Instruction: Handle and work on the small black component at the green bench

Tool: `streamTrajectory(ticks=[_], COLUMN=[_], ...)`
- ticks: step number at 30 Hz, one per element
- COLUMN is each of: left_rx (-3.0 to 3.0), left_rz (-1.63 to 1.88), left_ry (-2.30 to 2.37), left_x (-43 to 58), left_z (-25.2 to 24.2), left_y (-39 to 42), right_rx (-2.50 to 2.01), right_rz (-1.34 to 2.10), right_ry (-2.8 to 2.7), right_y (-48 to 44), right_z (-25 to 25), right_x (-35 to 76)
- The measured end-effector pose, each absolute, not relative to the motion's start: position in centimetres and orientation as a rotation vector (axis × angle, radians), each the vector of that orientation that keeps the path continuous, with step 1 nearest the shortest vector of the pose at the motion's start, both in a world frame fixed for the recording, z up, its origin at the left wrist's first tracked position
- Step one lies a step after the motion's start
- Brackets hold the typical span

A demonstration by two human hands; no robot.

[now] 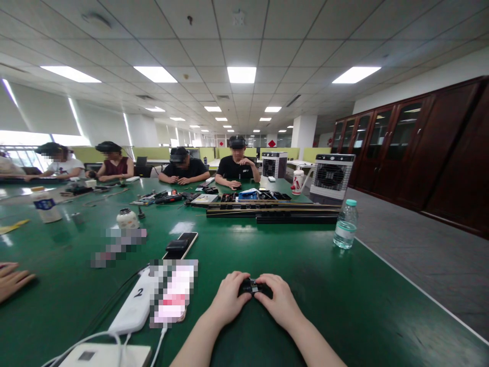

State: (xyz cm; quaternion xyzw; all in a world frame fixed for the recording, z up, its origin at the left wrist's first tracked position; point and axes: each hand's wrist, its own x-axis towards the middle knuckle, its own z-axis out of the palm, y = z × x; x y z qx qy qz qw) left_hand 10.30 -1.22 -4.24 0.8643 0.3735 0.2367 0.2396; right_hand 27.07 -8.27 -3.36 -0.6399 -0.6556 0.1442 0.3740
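Forearms (203, 336) | blk device (252, 288) – btwn both hands (229, 295) | gripped ea. side

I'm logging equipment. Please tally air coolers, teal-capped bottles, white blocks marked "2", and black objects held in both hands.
Air coolers: 2
Teal-capped bottle: 1
White block marked "2": 1
Black object held in left hand and right hand: 1
Total: 5

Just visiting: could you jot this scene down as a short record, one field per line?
Left hand: grips the left end of a small black object
Right hand: grips its right end
Object details: too small to tell
Table: green
Left of hands: white block marked 2, phone
Right, farther off: clear bottle
Farther ahead: long black bars
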Motion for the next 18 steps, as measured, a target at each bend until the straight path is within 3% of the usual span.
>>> streamTrajectory(ticks=[18], left_rx=[2.368], left_rz=[0.692], left_ry=[0.97], left_x=[10.43], left_z=[-4.94], left_y=[-0.97], right_rx=[-1.681], right_rz=[0.335], right_ry=[-1.699], right_y=[-8.28], right_z=[-3.48], right_x=[27.09])
